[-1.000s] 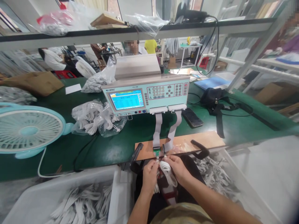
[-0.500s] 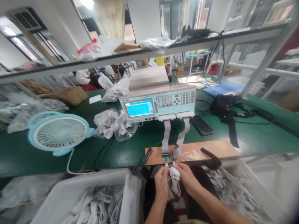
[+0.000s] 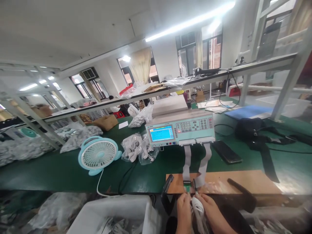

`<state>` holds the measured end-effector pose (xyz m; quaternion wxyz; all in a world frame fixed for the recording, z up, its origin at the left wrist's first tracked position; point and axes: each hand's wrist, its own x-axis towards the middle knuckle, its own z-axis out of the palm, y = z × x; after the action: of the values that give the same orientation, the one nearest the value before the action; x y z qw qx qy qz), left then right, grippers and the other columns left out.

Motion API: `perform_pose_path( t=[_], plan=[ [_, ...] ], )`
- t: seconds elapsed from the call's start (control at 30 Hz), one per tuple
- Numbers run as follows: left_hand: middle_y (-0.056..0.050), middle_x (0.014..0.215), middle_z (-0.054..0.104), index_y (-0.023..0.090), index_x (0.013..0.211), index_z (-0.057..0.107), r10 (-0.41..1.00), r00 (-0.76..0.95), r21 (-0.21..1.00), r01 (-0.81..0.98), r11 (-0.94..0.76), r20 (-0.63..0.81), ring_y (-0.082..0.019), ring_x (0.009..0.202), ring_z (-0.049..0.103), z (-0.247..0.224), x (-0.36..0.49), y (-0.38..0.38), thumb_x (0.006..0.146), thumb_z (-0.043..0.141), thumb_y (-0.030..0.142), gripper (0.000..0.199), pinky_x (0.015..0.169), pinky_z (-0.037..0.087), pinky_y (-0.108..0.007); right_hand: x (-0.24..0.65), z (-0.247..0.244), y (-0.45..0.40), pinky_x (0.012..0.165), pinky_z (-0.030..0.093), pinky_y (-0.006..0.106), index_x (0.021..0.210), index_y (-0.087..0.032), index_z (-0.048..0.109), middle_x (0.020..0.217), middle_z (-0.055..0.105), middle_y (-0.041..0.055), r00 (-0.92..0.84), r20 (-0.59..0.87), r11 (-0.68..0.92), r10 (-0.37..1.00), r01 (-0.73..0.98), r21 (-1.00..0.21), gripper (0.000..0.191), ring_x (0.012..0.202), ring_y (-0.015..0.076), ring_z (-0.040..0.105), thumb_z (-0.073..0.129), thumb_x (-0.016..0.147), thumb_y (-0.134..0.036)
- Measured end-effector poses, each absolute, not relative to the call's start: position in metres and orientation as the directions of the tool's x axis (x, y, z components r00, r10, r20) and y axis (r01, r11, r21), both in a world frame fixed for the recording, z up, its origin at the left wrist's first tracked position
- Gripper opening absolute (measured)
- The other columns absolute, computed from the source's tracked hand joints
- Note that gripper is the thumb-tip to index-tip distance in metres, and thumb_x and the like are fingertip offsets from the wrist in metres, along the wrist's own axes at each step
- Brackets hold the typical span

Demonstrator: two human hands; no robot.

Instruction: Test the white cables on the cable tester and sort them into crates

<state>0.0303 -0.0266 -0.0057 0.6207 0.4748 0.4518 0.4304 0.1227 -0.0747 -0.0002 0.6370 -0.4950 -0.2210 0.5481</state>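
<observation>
My left hand (image 3: 184, 208) pinches one end of a white cable at the small green board (image 3: 187, 188) on the wooden strip's front edge. Close beside it, my right hand (image 3: 208, 208) has its fingers closed on the cable's other end, near the second dark connector (image 3: 195, 186). The bundled white cable (image 3: 198, 208) hangs between both hands. Two grey ribbon cables (image 3: 187, 159) run from these connectors up to a tester (image 3: 180, 130) with a lit blue screen. The plugs themselves are mostly hidden by my fingertips.
A blue fan (image 3: 99, 156) and bagged white cables (image 3: 133, 146) stand left of the tester. A black phone (image 3: 226, 152) and black bag (image 3: 246, 130) lie to its right. A white bin (image 3: 148, 208) holds cables below the table edge. The wooden strip (image 3: 243, 178) lies in front.
The camera view has tilted up and turned left, so the table and hands appear lower and further right. Both hands keep hold of the cable ends at the connectors.
</observation>
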Motion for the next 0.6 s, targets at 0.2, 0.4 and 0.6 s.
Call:
perform_pose_path(
  t=[0.2, 0.4, 0.6],
  plan=[
    [0.004, 0.051, 0.040, 0.018, 0.052, 0.046, 0.972, 0.194, 0.973, -0.160, 0.167, -0.134, -0.012, 0.052, 0.037, -0.010, 0.033, -0.027, 0.066, 0.064, 0.049, 0.039, 0.051, 0.030, -0.025, 0.120, -0.006, -0.072, 0.056, 0.041, 0.027, 0.060, -0.018, 0.057, 0.056, 0.056, -0.0003, 0.369, -0.235, -0.037, 0.899, -0.470, -0.882, 0.033, 0.056, 0.0166, 0.051, 0.071, 0.063, -0.048],
    [0.001, 0.059, 0.053, 0.015, 0.062, 0.058, 0.956, 0.249, 0.962, -0.184, 0.203, -0.154, -0.013, 0.056, 0.047, 0.001, 0.027, -0.042, 0.071, 0.060, 0.046, 0.033, 0.054, 0.037, -0.023, 0.107, 0.009, -0.075, 0.050, 0.037, 0.026, 0.060, -0.019, 0.054, 0.054, 0.052, -0.0018, 0.379, -0.275, -0.059, 0.884, -0.492, -0.868, 0.036, 0.050, 0.0143, 0.045, 0.069, 0.062, -0.052],
    [0.001, 0.056, 0.059, 0.014, 0.075, 0.062, 0.847, 0.443, 0.906, -0.155, 0.394, -0.293, -0.011, 0.046, 0.049, 0.020, 0.020, -0.068, 0.078, 0.053, 0.037, 0.025, 0.046, 0.037, -0.021, 0.136, 0.023, -0.124, 0.046, 0.029, 0.022, 0.059, -0.020, 0.044, 0.051, 0.040, -0.0059, 0.339, -0.304, -0.179, 0.891, -0.354, -0.918, 0.040, 0.047, 0.0098, 0.036, 0.061, 0.070, -0.054]
  ],
)
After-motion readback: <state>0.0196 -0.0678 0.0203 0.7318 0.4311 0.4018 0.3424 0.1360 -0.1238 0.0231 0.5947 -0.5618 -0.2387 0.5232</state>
